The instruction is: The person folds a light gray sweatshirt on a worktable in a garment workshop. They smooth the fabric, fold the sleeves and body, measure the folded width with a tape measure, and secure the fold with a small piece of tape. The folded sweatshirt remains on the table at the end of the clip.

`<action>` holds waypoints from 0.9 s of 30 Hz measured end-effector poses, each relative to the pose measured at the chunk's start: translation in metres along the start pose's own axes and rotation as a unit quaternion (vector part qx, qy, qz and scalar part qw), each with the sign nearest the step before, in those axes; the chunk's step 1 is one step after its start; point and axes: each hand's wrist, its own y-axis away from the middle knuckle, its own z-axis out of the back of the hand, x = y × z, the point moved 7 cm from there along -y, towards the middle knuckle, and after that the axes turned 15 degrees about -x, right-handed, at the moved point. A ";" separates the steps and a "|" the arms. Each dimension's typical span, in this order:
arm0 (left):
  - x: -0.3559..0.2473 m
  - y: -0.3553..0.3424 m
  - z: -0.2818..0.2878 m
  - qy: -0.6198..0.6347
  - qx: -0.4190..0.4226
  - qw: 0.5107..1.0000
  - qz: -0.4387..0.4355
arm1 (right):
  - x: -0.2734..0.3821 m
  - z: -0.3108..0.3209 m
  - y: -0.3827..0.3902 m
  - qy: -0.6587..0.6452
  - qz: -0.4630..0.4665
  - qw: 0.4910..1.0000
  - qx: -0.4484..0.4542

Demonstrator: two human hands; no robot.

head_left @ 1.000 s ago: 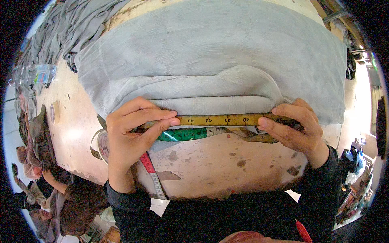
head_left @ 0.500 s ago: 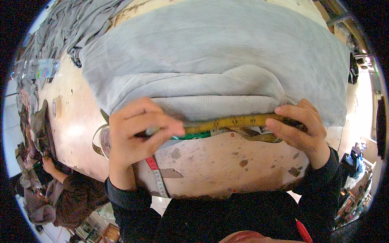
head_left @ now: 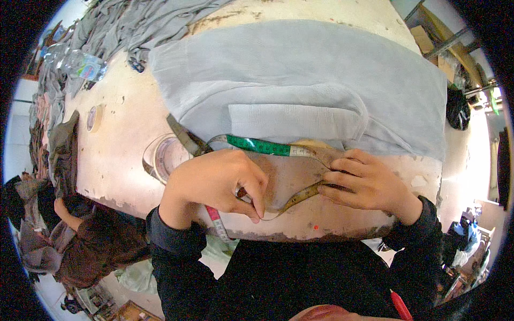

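My left hand is closed, thumb and fingertips pinching one end of a measuring tape. My right hand has its fingers closed on the same tape further along. Between them the yellow stretch sags near the table's front edge. A green and white stretch of it lies along the near edge of a light grey garment. Its red and white part hangs over the table edge beside my left wrist. On the garment lies a folded flap, just beyond both hands.
A large tape roll sits left of my left hand, a smaller roll farther left. A plastic bottle lies by heaped grey cloth. At the left, a co-worker's hand touches dark cloth.
Both hands have drawn the tape off the garment's near edge toward me, and it has gone from taut to slack. The folded flap now shows uncovered. The view has shifted slightly.
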 end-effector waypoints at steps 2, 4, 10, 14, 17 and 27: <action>-0.014 0.013 0.009 0.036 -0.026 0.999 -0.018 | 0.009 0.003 -0.007 -0.005 0.004 1.000 -0.014; -0.032 0.044 0.030 0.061 -0.066 0.995 -0.042 | 0.019 0.010 -0.012 -0.014 -0.002 0.999 -0.034; -0.009 0.201 0.138 -0.239 -0.516 0.796 0.208 | 0.029 0.037 -0.001 0.043 -0.037 0.984 -0.170; 0.063 0.239 0.209 -0.290 -0.610 0.698 0.238 | 0.017 0.026 0.010 0.056 -0.049 0.984 -0.164; 0.080 0.234 0.224 -0.494 -0.583 0.578 0.286 | 0.016 0.023 0.013 0.059 -0.051 0.985 -0.155; 0.011 0.077 0.094 -0.351 -0.522 0.701 0.335 | -0.060 0.065 0.041 0.044 -0.535 0.802 -0.261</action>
